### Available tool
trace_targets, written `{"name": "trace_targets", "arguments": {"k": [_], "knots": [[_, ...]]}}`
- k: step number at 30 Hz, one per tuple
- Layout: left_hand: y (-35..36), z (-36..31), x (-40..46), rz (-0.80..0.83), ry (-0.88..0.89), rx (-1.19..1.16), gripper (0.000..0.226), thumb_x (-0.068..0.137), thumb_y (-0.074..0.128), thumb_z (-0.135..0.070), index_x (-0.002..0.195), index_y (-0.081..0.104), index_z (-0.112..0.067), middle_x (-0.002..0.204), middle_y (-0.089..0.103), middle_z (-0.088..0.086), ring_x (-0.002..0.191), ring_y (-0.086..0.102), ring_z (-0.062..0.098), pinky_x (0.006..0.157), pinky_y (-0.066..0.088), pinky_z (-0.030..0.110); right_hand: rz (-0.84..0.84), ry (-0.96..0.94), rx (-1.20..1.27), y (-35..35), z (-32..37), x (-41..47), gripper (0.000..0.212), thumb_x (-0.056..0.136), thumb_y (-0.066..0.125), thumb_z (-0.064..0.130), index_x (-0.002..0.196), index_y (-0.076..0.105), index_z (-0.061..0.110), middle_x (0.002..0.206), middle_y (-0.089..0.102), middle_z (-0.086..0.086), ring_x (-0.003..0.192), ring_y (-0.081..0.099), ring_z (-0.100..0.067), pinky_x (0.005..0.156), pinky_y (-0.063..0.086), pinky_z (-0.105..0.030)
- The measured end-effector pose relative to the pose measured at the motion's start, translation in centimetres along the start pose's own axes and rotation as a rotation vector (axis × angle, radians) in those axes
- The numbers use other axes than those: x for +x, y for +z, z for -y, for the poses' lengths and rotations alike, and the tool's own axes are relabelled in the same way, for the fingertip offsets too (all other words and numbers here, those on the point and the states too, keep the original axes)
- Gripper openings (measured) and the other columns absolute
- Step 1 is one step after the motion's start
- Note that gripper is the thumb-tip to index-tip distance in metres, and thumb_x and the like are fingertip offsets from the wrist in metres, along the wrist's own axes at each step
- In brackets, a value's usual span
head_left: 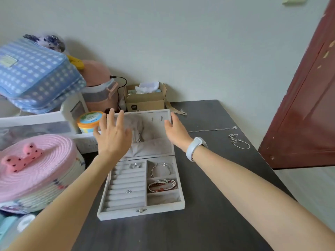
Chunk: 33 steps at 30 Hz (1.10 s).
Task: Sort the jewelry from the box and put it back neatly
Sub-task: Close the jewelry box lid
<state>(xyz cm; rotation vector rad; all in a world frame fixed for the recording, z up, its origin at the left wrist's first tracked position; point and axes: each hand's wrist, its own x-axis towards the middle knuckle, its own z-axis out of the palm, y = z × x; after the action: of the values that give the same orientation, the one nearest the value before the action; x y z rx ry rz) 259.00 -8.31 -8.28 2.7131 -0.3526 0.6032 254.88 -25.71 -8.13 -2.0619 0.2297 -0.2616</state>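
A: Looking down from the head camera, what do both hands do?

B: The left hand and the right hand are raised in front of the upright lid of the pale grey velvet-lined jewelry box, fingers spread and straight, gripping nothing. The right one lies near the lid's right edge; whether it touches I cannot tell. A pale blue wristband sits on the right wrist.

A: And the jewelry?

B: Part is back in the box on the dark grey table: silver rings in the top ring roll, one small sparkly ring lower down, a silver bangle in the upper right compartment, red-and-white beaded bracelets in the one below. The lowest right compartment looks empty.

A: So what is left?

B: I judge it perhaps half done. A thin silver necklace, small silver earrings and a fine silver chain bracelet lie on the table, well apart from the box to its right.

A: Any writing?

B: A white "mi" logo on the brown cardboard carton behind the lid. The label on the orange-lidded jar is too blurred to read.
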Motion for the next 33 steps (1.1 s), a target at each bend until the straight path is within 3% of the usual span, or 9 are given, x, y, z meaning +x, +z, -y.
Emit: {"name": "trace_targets", "arguments": {"k": [6, 10, 12, 14, 17, 21, 25, 29, 33], "knots": [[-1.1, 2.7, 2.5, 0.094, 0.009, 0.049, 0.051, 0.098, 0.029, -0.028, 0.146, 0.013, -0.021, 0.156, 0.006, 0.002, 0.142, -0.003, 0.028, 0.110, 0.006, 0.056, -0.090, 0.093, 0.067, 0.8, 1.3, 3.4, 0.050, 0.098, 0.026, 0.027, 0.145, 0.013, 0.015, 0.153, 0.020, -0.011, 0.136, 0.029, -0.030, 0.107, 0.029, -0.036], [-2.5, 3.2, 2.8, 0.048, 0.061, 0.020, 0.048, 0.099, 0.025, -0.031, 0.146, 0.016, -0.024, 0.154, 0.017, 0.000, 0.143, 0.001, 0.027, 0.111, 0.002, 0.057, -0.181, -0.058, 0.088, -0.1, 1.5, 1.7, 0.040, 0.098, 0.031, 0.025, 0.135, 0.038, 0.012, 0.132, 0.047, -0.008, 0.114, 0.047, -0.019, 0.088, 0.033, -0.023], [-3.1, 3.6, 2.4, 0.035, 0.099, 0.013, 0.046, 0.099, 0.028, -0.031, 0.144, 0.024, -0.024, 0.150, 0.030, 0.000, 0.142, 0.009, 0.026, 0.110, 0.002, 0.057, -0.232, -0.150, 0.071, -0.6, 1.4, 0.0, 0.031, 0.097, 0.037, 0.023, 0.124, 0.047, 0.010, 0.109, 0.054, -0.002, 0.093, 0.049, -0.013, 0.079, 0.035, -0.022], [-3.6, 4.0, 1.6, 0.001, 0.166, -0.044, 0.040, 0.099, 0.035, -0.027, 0.137, 0.041, -0.021, 0.136, 0.050, 0.005, 0.135, 0.029, 0.028, 0.109, 0.008, 0.056, -0.255, -0.243, 0.025, -0.9, 1.1, -1.7, 0.025, 0.096, 0.040, 0.021, 0.115, 0.050, 0.008, 0.101, 0.053, 0.001, 0.087, 0.048, -0.012, 0.070, 0.037, -0.017], [-4.7, 4.7, -0.9, -0.090, 0.355, -0.155, 0.038, 0.093, 0.043, -0.032, 0.117, 0.062, -0.010, 0.104, 0.068, 0.014, 0.102, 0.059, 0.035, 0.093, 0.036, 0.049, -0.228, -0.344, -0.025, -1.3, 0.4, -4.4, 0.020, 0.095, 0.043, 0.017, 0.111, 0.051, 0.008, 0.105, 0.053, -0.001, 0.090, 0.049, -0.012, 0.072, 0.037, -0.004], [-5.3, 5.5, -5.9, -0.116, 0.440, -0.141, 0.042, 0.087, 0.042, -0.035, 0.107, 0.066, -0.006, 0.093, 0.068, 0.012, 0.083, 0.063, 0.034, 0.074, 0.049, 0.043, -0.193, -0.407, -0.076, -1.2, -1.1, -8.8, 0.022, 0.094, 0.045, 0.016, 0.114, 0.050, 0.008, 0.110, 0.049, -0.001, 0.093, 0.049, -0.010, 0.077, 0.041, -0.011], [-4.4, 5.8, -10.8, -0.104, 0.398, -0.165, 0.040, 0.085, 0.043, -0.035, 0.103, 0.064, -0.007, 0.095, 0.066, 0.011, 0.084, 0.061, 0.033, 0.076, 0.048, 0.043, -0.127, -0.454, -0.201, -0.8, -3.3, -12.6, 0.024, 0.093, 0.046, 0.014, 0.116, 0.050, 0.007, 0.115, 0.045, 0.001, 0.089, 0.052, -0.010, 0.083, 0.043, -0.013], [-2.6, 6.5, -14.1, -0.059, 0.359, -0.203, 0.035, 0.085, 0.046, -0.035, 0.102, 0.062, -0.009, 0.101, 0.065, 0.008, 0.091, 0.059, 0.029, 0.078, 0.048, 0.039, -0.093, -0.451, -0.341, 0.0, -5.6, -14.8, 0.024, 0.092, 0.048, 0.013, 0.115, 0.051, 0.005, 0.124, 0.045, -0.008, 0.090, 0.056, -0.024, 0.083, 0.047, -0.036], [-0.6, 6.9, -16.9, -0.090, 0.341, -0.177, 0.021, 0.083, 0.058, -0.025, 0.101, 0.062, -0.014, 0.101, 0.065, 0.004, 0.096, 0.058, 0.025, 0.086, 0.043, 0.037, -0.031, -0.440, -0.440, 0.7, -7.7, -16.1, 0.022, 0.091, 0.050, 0.015, 0.112, 0.053, 0.006, 0.127, 0.045, -0.008, 0.094, 0.058, -0.028, 0.080, 0.049, -0.040]]}}
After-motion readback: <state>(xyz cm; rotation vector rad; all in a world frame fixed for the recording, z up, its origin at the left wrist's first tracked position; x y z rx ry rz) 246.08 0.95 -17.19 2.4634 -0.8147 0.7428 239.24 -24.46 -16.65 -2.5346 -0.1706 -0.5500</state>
